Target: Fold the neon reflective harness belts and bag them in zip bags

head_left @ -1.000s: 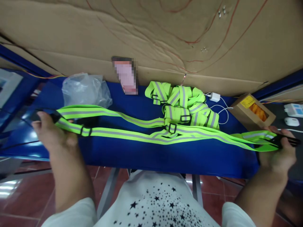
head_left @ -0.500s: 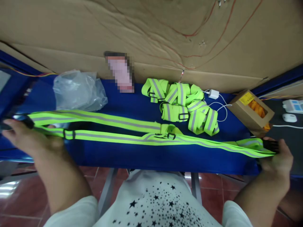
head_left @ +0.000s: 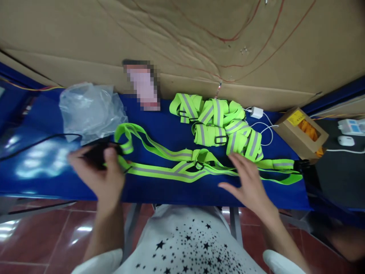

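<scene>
Your left hand (head_left: 107, 175) is closed on a black piece (head_left: 95, 152), thumb on the near side, fingers mostly hidden behind it; your right hand (head_left: 249, 182) is spread, thumb apart from fingers, palm around nothing, fingertips over the lime-yellow strap harness (head_left: 159, 173), cannot tell if they touch it; harness has a grey stripe along it and lies lengthwise across the blue table (head_left: 159, 195) in front of you, left end running to your left hand with one strand looped up behind, middle bunched by a black slider buckle (head_left: 199, 165), right end spread into loops with a black end piece (head_left: 301, 165) near the table's right side; a black cord (head_left: 40, 142) comes in from the left edge close to your left hand, join unclear; clear plastic bag (head_left: 88, 110) just behind that hand; pixelated phone-shaped item (head_left: 145, 89) leans at the cardboard wall (head_left: 171, 42); pile of folded lime straps (head_left: 218, 114) sits behind the harness, mid-right; white plug (head_left: 256, 112) with white cable beside the pile; cardboard box (head_left: 315, 144) further right, yellow label, orange contents in its window; small white rounded item (head_left: 346, 140) on the dark surface (head_left: 342, 171) beyond
</scene>
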A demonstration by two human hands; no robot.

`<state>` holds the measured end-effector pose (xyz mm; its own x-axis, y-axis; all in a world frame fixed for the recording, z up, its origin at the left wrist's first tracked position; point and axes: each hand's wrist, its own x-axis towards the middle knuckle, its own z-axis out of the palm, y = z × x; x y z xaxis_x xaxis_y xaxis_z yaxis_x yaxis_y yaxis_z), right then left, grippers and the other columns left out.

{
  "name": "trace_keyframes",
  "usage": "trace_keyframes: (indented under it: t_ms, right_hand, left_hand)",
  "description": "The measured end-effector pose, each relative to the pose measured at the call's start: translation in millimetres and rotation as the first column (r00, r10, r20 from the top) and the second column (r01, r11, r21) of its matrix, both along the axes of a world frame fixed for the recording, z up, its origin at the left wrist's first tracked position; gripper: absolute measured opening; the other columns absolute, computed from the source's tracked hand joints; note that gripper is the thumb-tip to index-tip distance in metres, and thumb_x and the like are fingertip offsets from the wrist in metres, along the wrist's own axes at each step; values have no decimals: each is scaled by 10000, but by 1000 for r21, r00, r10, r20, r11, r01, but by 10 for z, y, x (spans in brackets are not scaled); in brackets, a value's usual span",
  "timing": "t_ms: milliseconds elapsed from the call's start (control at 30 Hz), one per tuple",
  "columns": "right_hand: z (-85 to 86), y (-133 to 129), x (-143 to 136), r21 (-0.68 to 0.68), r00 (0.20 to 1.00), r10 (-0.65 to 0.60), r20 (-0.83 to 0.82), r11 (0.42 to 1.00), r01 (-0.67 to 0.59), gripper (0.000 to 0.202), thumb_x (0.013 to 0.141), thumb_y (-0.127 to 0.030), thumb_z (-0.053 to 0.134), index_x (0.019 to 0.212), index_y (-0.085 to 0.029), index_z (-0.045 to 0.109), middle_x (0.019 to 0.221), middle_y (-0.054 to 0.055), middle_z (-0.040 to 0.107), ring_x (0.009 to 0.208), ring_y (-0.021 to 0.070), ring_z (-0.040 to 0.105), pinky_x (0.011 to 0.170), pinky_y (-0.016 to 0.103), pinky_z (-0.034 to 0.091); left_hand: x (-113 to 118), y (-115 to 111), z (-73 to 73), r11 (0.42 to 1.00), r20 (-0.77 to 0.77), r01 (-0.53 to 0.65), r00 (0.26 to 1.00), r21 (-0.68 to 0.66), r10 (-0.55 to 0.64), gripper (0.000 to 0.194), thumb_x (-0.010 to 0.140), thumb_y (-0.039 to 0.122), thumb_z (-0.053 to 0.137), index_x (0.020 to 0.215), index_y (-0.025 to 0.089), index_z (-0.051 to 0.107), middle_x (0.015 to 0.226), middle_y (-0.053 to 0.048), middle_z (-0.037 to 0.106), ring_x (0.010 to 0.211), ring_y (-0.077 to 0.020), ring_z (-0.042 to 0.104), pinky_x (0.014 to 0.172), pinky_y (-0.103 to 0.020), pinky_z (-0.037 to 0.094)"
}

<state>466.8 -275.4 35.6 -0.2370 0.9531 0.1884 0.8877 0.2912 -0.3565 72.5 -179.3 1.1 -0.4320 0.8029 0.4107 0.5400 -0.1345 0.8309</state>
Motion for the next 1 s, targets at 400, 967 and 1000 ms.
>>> trace_keyframes:
  t_ms: [400,967,1000]
  right_hand:
    - [-229,708,-248,-344,906,-228,-356,934,100,375,967,-556,560,871,-207,658,649,-12,611,484,122,483,515,275,385]
    - [122,591,-361,274,981,-178,-81,942,194,335,1002,-349,546,1288,-192,620,1261,156,644,1235,315,562,1045,501,436]
    - [109,536,-486,267,1000,-8,-26,964,14,355,1005,-331,548,1339,-216,587,1269,131,655,1220,296,584,1037,476,454]
  left_hand:
    - [763,-475,-265,797,-386,428,711,-426,-588,421,891,342,733,1224,209,512,1270,-156,508,1197,-333,560,985,-498,540]
    - [492,-463,-110,785,-494,413,616,-462,-614,375,919,393,691,1256,237,636,1316,-152,496,981,-255,580,920,-450,546]
    - [521,-464,-98,793,-506,403,615,-457,-605,383,905,399,707,1250,242,645,1330,-153,492,977,-255,578,913,-445,549]
